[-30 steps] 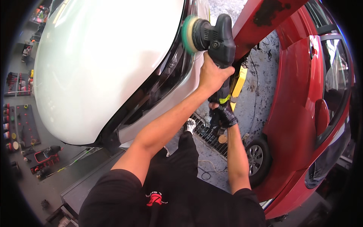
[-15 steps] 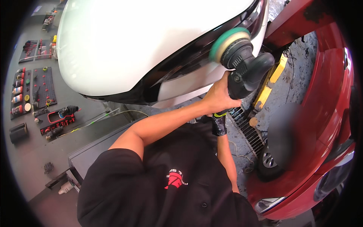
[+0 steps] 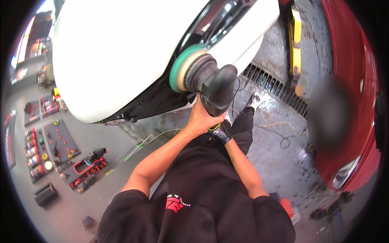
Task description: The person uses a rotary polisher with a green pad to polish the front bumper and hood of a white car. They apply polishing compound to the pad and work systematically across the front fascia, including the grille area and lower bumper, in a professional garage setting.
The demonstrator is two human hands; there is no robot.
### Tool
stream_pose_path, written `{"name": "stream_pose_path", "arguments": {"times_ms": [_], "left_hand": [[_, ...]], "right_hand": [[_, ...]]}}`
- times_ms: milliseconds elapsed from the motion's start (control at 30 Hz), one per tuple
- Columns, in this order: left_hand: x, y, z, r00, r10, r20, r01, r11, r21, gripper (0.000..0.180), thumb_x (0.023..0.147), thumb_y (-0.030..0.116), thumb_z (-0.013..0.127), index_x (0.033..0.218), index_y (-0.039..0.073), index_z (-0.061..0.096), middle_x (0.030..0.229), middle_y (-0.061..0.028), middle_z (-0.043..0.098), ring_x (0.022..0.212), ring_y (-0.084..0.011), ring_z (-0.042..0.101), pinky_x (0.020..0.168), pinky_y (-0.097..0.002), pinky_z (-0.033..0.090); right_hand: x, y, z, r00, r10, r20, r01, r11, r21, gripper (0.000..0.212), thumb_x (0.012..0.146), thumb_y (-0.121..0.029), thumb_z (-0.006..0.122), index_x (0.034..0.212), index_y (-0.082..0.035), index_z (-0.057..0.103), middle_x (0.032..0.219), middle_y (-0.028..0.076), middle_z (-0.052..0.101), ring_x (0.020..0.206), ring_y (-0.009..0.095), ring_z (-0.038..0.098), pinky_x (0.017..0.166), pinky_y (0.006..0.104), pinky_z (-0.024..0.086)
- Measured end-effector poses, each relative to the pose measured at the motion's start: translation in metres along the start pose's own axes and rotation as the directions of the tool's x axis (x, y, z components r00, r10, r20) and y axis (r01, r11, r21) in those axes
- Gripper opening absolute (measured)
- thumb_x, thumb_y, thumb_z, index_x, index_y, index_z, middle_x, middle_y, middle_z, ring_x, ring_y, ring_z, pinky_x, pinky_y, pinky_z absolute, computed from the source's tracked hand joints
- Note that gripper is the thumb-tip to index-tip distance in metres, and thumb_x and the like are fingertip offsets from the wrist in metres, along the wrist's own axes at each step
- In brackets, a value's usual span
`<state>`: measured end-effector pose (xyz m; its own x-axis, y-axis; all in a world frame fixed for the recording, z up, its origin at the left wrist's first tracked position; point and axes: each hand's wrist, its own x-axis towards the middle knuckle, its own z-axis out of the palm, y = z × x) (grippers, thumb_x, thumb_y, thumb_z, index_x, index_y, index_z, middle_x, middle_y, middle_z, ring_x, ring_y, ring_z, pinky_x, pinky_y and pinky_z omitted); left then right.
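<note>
A black power polisher [image 3: 210, 83] with a green and cream foam pad [image 3: 176, 69] is held out in front of me. My left hand [image 3: 200, 118], bare, is closed around its body below the head. Lower down, my right hand [image 3: 221, 133], in a dark shiny glove, is wrapped round the handle end; its fingers are partly hidden. The pad faces the glossy black trim [image 3: 150, 99] of a white car [image 3: 109, 56], at the border with the white panel. Whether it touches the surface I cannot tell.
On my right stands a red car [image 3: 348, 40]. A floor grate [image 3: 275, 84], a yellow metal bar [image 3: 296, 44] and a loose cable [image 3: 279, 126] lie between the cars. Tool boards [image 3: 60, 139] and a black-and-red tool rack [image 3: 88, 168] are at the left.
The polisher and both hands have moved left in view, the pad from beside the headlight end to further along the black trim. My view has turned, and my foot now shows.
</note>
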<state>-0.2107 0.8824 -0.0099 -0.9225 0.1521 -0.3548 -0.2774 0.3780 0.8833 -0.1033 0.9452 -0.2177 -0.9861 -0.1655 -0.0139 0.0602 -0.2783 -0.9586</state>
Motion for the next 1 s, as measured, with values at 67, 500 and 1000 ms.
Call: {"name": "stream_pose_path", "arguments": {"times_ms": [67, 500, 1000], "left_hand": [[-0.016, -0.022, -0.003, 0.999, 0.045, 0.002, -0.045, 0.997, 0.056, 0.085, 0.072, 0.011, 0.088, 0.142, -0.001, 0.042, 0.127, -0.0128, 0.059, 0.115, -0.0232, 0.061, 0.104, -0.0376, 0.048], [-0.074, -0.134, -0.001, 0.995, -0.089, 0.039, 0.090, 0.995, -0.046, 0.069, 0.074, 0.005, 0.088, 0.132, -0.002, 0.051, 0.123, -0.0123, 0.064, 0.112, -0.0207, 0.064, 0.101, -0.0376, 0.050], [-0.083, -0.140, 0.031, 0.984, -0.154, 0.091, 0.159, 0.986, -0.047, 0.048, 0.078, 0.006, 0.088, 0.119, -0.003, 0.066, 0.114, -0.0098, 0.071, 0.103, -0.0194, 0.068, 0.096, -0.0365, 0.053]], "right_hand": [[-0.013, -0.019, 0.005, 0.992, 0.071, 0.100, -0.083, 0.989, 0.119, 0.039, 0.091, -0.005, 0.067, 0.129, -0.007, 0.060, 0.113, 0.005, 0.066, 0.100, 0.019, 0.064, 0.086, 0.0358, 0.053], [-0.106, 0.096, 0.049, 0.952, 0.220, 0.210, -0.207, 0.975, -0.086, 0.048, 0.076, -0.021, 0.089, 0.118, -0.008, 0.068, 0.104, 0.010, 0.073, 0.097, 0.024, 0.069, 0.089, 0.0396, 0.056], [-0.174, 0.160, 0.042, 0.888, 0.434, 0.151, -0.413, 0.898, -0.150, 0.070, 0.071, -0.025, 0.091, 0.134, -0.013, 0.063, 0.117, 0.008, 0.074, 0.110, 0.024, 0.068, 0.098, 0.0408, 0.054]]}}
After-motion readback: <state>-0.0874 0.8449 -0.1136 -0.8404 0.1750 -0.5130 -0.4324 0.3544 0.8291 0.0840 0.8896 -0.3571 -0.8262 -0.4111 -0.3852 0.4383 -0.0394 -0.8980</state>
